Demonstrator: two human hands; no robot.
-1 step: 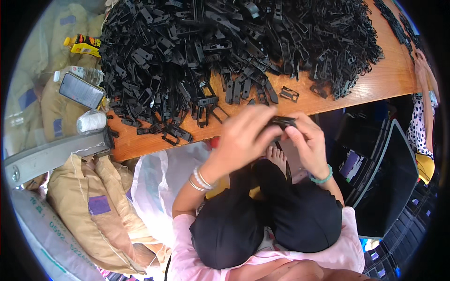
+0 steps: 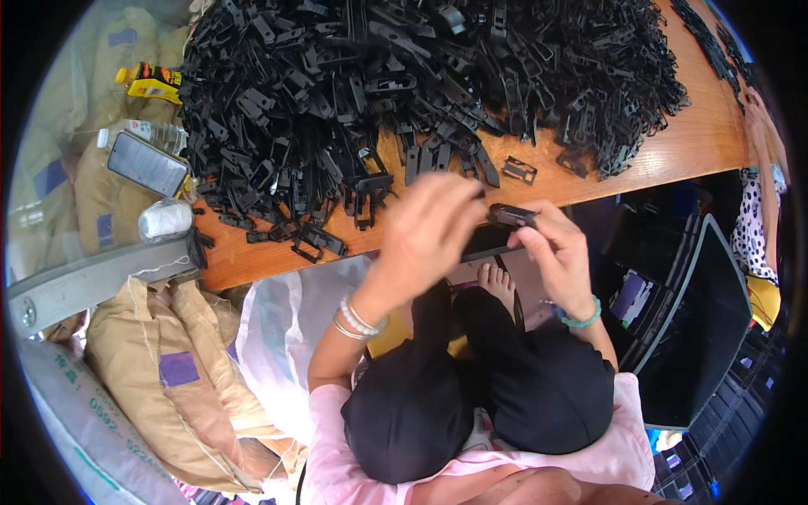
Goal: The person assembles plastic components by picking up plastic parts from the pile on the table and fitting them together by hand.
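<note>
My right hand (image 2: pixel 555 252) pinches a small, long black plastic part (image 2: pixel 510 215) between thumb and fingers, above my knees and just off the table edge. To its left, my left hand (image 2: pixel 425 227) is raised near the table's front edge, its fingers smeared by motion. A dark spot shows at its fingertips; whether it is a held piece I cannot tell. Beyond both hands a large pile of black plastic parts (image 2: pixel 337 101) covers much of the wooden table (image 2: pixel 614 178). One loose black frame piece (image 2: pixel 519 169) lies apart from the pile.
A phone (image 2: pixel 147 163), a spool of white thread (image 2: pixel 165 220) and a bottle with a yellow cap (image 2: pixel 151 82) lie at the left. Tan sacks (image 2: pixel 135 370) stand below them. Dark bins (image 2: pixel 690 311) are at right. Another person's arm (image 2: pixel 764 135) reaches in at far right.
My left hand has drawn away to the left from the black part. My right hand still holds that part, nearly in the same place.
</note>
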